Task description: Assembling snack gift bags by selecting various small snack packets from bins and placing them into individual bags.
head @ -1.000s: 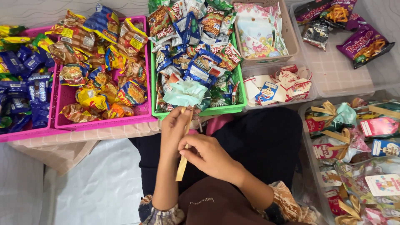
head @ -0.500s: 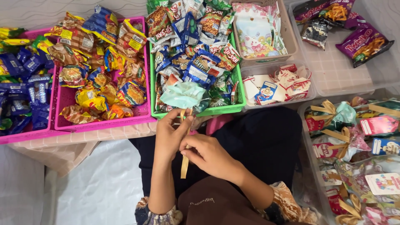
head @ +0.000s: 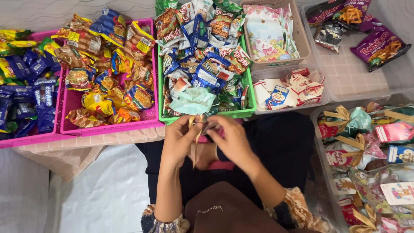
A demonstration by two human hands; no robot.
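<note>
Gold ribbon pinched under a mint-green bag

Pink basket (head: 69, 129) sits well to the left of the green basket (head: 202, 115), heaped with orange and yellow snack packets (head: 108, 92); further left of it lie blue biscuit packs (head: 26, 92). Just in front of the green basket's near rim, my left hand (head: 180, 140) has its fingers closed on the gathered neck of a mint-green bag (head: 192, 100), whose puffed top rests against that rim. A gold ribbon (head: 196, 142) hangs down from the neck between my two hands. My right hand (head: 233, 140) is just beside the left, fingers curled in and pinching at the ribbon where it meets the neck; how tight that pinch is I cannot tell. Right of the green basket stands a clear tub of paper tags (head: 286, 88), and further right a bin of finished gift bags with gold bows (head: 366, 142)
</note>
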